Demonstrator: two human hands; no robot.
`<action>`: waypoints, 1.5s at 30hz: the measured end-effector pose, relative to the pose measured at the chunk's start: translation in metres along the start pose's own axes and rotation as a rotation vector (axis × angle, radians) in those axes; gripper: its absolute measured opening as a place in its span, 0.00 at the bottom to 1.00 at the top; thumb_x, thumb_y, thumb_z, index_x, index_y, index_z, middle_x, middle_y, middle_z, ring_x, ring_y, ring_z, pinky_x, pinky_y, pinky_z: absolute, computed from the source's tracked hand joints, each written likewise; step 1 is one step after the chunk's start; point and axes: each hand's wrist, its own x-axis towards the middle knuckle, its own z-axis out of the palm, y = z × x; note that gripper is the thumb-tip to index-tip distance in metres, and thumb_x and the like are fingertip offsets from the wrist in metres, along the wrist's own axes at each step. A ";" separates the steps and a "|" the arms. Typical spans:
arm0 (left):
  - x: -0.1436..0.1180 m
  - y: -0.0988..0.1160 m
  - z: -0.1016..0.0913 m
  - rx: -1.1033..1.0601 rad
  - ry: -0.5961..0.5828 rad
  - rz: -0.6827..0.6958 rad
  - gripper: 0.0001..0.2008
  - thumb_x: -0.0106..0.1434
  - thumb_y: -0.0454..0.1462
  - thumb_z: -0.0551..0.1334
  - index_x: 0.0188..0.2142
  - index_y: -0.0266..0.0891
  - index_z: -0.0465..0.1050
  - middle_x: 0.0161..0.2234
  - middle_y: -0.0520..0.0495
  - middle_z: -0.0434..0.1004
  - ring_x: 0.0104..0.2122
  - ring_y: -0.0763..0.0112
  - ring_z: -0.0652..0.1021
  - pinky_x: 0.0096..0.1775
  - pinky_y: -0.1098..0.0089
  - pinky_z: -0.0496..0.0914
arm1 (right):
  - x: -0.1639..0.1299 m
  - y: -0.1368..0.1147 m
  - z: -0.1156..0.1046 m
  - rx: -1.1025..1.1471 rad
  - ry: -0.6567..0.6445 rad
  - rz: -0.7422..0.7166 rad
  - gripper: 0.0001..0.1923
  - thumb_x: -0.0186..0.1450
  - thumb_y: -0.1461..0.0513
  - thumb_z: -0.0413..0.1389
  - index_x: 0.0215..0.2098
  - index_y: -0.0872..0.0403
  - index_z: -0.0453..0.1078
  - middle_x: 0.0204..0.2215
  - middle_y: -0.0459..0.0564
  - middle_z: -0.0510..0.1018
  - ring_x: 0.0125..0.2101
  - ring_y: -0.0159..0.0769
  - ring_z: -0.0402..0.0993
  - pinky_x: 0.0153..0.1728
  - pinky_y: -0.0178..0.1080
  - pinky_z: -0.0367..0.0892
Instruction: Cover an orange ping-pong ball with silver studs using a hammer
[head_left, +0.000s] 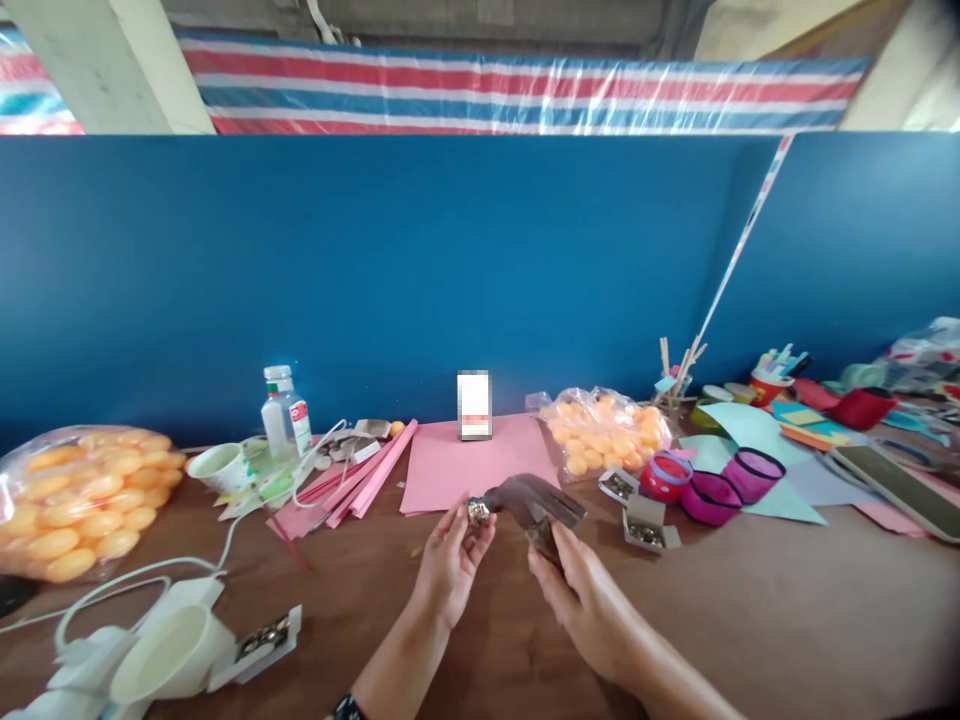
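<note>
My right hand (581, 590) is closed around a claw hammer (531, 500) near its head, with the claw pointing right and the striking face left. In my left hand (452, 560), fingertips pinch a small shiny silvery piece (478, 512), whose kind I cannot make out. That piece is right at the hammer's face; whether they touch I cannot tell. Both hands are raised above the brown table (517, 640). Just beyond them lies pink paper (480, 465) with a small white upright card or screen (474, 400), partly pixelated, at its back edge.
Bags of orange balls stand left (94, 500) and back right (600, 435). Small open boxes of metal bits lie right (646, 530) and front left (266, 640). Nearby are purple mesh cups (711, 497), a bottle (279, 415), a white cup (172, 655) and cables. A blue partition (450, 270) rises behind.
</note>
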 end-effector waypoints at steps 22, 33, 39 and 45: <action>-0.002 0.003 0.009 -0.122 0.043 0.014 0.12 0.55 0.29 0.60 0.40 0.34 0.71 0.39 0.42 0.76 0.39 0.69 0.76 0.47 0.67 0.69 | 0.006 0.003 0.004 -0.082 0.020 -0.051 0.21 0.64 0.58 0.44 0.54 0.57 0.54 0.40 0.59 0.73 0.41 0.43 0.71 0.43 0.42 0.66; -0.011 0.007 0.018 -0.131 0.021 -0.032 0.16 0.56 0.28 0.59 0.45 0.37 0.68 0.39 0.44 0.76 0.39 0.71 0.76 0.46 0.69 0.69 | -0.002 0.000 0.001 -0.067 -0.029 0.008 0.18 0.64 0.59 0.44 0.52 0.55 0.56 0.36 0.56 0.74 0.38 0.41 0.72 0.41 0.40 0.67; -0.013 0.007 0.017 -0.065 0.034 -0.048 0.13 0.55 0.31 0.61 0.41 0.38 0.69 0.35 0.46 0.76 0.35 0.71 0.77 0.41 0.71 0.71 | 0.000 -0.005 -0.002 -0.065 0.013 0.007 0.21 0.64 0.59 0.45 0.54 0.56 0.54 0.39 0.57 0.74 0.39 0.41 0.71 0.42 0.41 0.67; -0.013 0.009 0.015 -0.107 0.045 -0.007 0.12 0.55 0.30 0.60 0.40 0.38 0.70 0.34 0.47 0.76 0.33 0.76 0.76 0.41 0.72 0.71 | -0.001 -0.005 -0.002 -0.074 0.028 0.023 0.17 0.64 0.59 0.45 0.50 0.55 0.58 0.41 0.56 0.73 0.42 0.40 0.70 0.43 0.40 0.66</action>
